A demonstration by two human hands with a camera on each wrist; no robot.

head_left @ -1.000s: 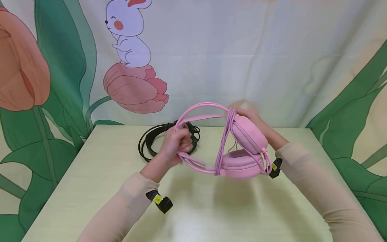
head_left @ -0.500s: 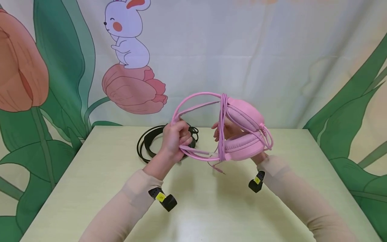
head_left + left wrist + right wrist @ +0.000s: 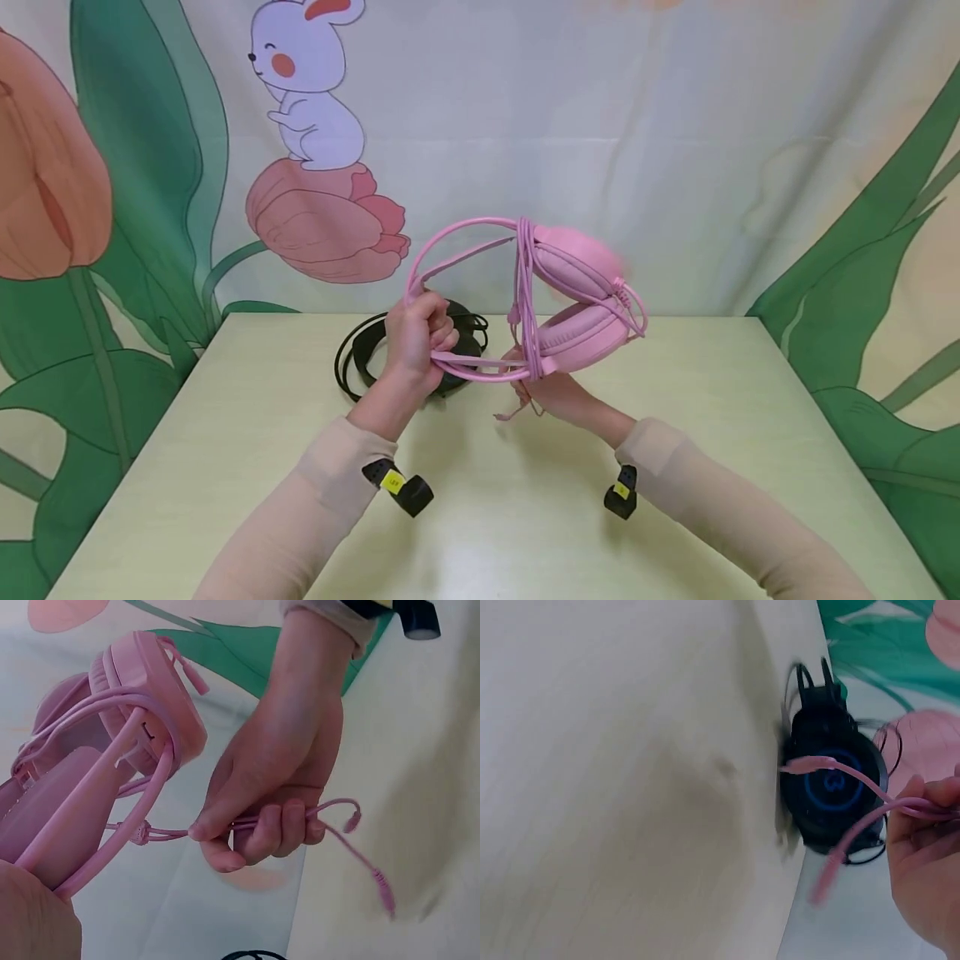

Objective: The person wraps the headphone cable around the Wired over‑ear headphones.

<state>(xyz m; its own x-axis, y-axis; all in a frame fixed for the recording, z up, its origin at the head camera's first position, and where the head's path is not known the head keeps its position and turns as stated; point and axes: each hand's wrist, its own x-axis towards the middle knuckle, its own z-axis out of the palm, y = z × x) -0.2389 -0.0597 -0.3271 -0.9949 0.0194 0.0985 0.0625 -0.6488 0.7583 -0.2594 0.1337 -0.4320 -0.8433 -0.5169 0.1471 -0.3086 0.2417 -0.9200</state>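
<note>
- Fingers of left hand (image 3: 417, 340) curled tight round the headband of the pink headphones (image 3: 558, 304), held in the air above the table (image 3: 225, 467), about 12 o'clock from centre.
- Right hand (image 3: 551, 393) under the earcups, fingers pinching the pink cable (image 3: 330, 814); plug end hangs loose.
- Cable already looped several turns round the band beside the earcups, so step looks like cable winding, near its end.
- Next move likely calls for securing the loose tail while left hand keeps the band steady.
- Black headphones (image 3: 367, 354) lie on the table right behind the left hand, at 11 o'clock; dangling plug could snag there.
- Printed backdrop (image 3: 315, 108) behind, no obstruction.
</note>
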